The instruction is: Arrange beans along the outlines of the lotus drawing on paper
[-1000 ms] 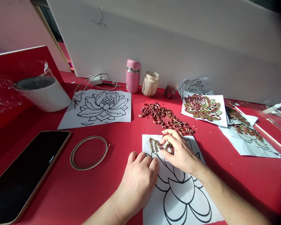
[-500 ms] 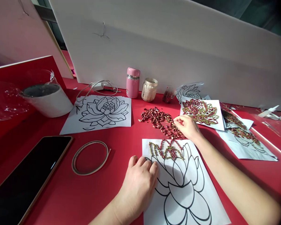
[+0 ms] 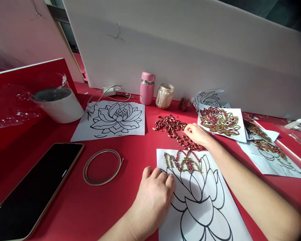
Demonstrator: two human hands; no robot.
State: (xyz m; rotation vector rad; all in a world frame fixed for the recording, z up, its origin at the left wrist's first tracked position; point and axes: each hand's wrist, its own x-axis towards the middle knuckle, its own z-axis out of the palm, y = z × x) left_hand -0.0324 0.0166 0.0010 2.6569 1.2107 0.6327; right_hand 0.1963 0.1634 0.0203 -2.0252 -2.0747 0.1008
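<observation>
A white sheet with a black lotus outline (image 3: 203, 201) lies in front of me on the red table; red and green beans fill its top petals. My left hand (image 3: 154, 197) rests on the sheet's left edge, fingers curled and pressed down on the paper. My right hand (image 3: 198, 134) reaches over to the pile of red beans (image 3: 174, 129) just beyond the sheet, fingertips pinched together among the beans. What the fingers hold is too small to see.
A blank lotus sheet (image 3: 112, 120), a tape ring (image 3: 102, 166), a dark tablet (image 3: 30, 192) and a white tape roll (image 3: 59, 105) lie to the left. A pink flask (image 3: 146, 88) and a jar (image 3: 164, 96) stand by the white board. Bean-covered lotus sheets (image 3: 219, 122) lie to the right.
My right hand has left the beaded petals on the sheet and moved up and right to the bean pile. The left hand has stayed on the sheet's edge.
</observation>
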